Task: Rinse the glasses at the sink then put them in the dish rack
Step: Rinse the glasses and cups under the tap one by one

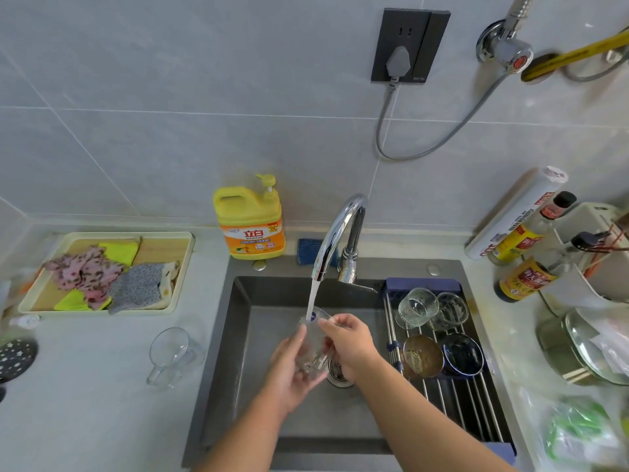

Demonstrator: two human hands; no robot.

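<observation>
A clear glass (315, 342) is tilted under the running water of the chrome faucet (335, 233), over the dark sink (238, 335). My left hand (292, 373) grips its base and my right hand (350, 342) holds its rim side. The roll-up dish rack (459, 396) lies across the sink's right side. It holds two clear ribbed glasses (418, 308), a brown bowl (422, 356) and a dark blue bowl (463, 354). A clear glass mug (172, 354) lies on its side on the counter left of the sink.
A yellow detergent jug (250, 223) stands behind the sink beside a blue sponge (306, 252). A tray of cloths (105, 272) sits far left. Sauce bottles (526, 277), a foil roll and a pot with glass lid (585, 349) crowd the right counter.
</observation>
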